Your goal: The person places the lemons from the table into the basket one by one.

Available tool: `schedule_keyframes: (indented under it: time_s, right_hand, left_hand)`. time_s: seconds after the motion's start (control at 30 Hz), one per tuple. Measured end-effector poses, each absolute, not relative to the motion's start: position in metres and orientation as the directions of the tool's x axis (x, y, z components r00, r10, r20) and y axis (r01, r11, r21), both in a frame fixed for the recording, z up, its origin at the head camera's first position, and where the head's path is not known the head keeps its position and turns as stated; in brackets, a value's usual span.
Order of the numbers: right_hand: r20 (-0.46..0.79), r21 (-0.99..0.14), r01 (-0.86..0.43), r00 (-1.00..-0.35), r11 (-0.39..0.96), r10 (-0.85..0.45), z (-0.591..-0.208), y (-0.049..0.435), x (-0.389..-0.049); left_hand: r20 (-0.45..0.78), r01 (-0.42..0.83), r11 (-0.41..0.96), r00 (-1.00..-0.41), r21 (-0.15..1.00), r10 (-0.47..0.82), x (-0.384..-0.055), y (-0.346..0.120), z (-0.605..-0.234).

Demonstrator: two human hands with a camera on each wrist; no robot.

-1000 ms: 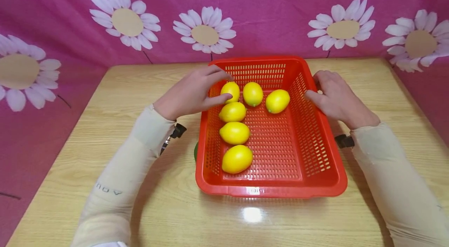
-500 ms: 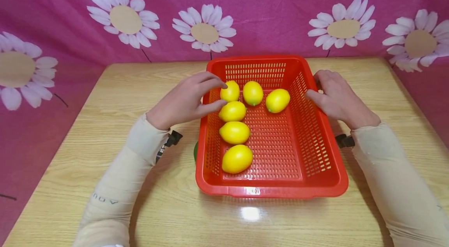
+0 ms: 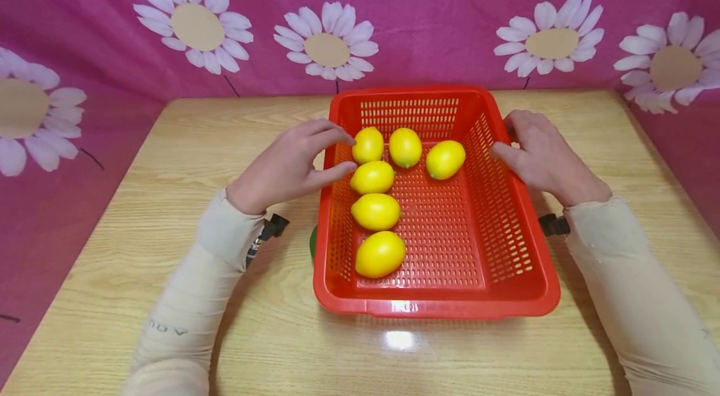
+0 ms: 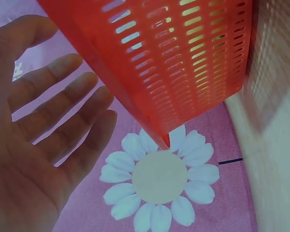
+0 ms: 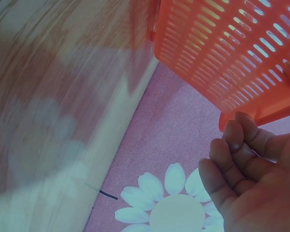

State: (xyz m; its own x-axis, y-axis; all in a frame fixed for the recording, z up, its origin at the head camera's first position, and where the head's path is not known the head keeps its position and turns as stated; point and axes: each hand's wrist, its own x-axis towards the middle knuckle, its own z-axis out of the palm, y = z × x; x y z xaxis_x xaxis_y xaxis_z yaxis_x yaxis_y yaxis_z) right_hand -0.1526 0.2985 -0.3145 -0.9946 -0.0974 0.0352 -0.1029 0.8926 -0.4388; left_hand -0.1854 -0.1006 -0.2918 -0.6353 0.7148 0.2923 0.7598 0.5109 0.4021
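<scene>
A red plastic basket (image 3: 439, 307) with slotted walls holds several yellow lemons (image 3: 375, 212). They lie in a column along its left wall and a short row across the far end. Over the left rim hovers my left hand (image 3: 292, 162), its thumb and fingers spread apart beside the far-left lemon (image 3: 368, 146). In the left wrist view, the left fingers (image 4: 94, 140) are loosely straight and apart from the rim. My right hand (image 3: 542, 155) grips the basket's right rim, thumb inside and fingers outside. In the right wrist view, the right fingertips (image 5: 234, 133) curl at the rim.
The basket stands on a light wooden table (image 3: 169, 208). A bit of something green (image 3: 313, 243) shows at the basket's left side, mostly hidden. Behind the table hangs a pink cloth (image 3: 433, 27) with daisies.
My left hand has drawn back to the left, from over the far-left lemon to the rim. The right hand, basket and lemons have kept their places.
</scene>
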Motion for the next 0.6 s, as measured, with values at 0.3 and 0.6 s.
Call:
schedule_keyframes:
  time_s: [0.3,0.6]
  right_hand:
    - [0.033,-0.416,-0.108,-0.994,0.903,-0.104,-0.3124,0.2997,-0.1536]
    - [0.032,-0.423,-0.099,-0.995,0.901,-0.094,-0.3141,0.2997,-0.1536]
  left_hand:
    - [0.292,0.738,0.531,-0.661,0.417,0.691,-0.1818,-0.1032,-0.2962]
    - [0.284,0.734,0.545,-0.668,0.405,0.688,-0.1808,-0.1069,-0.2944]
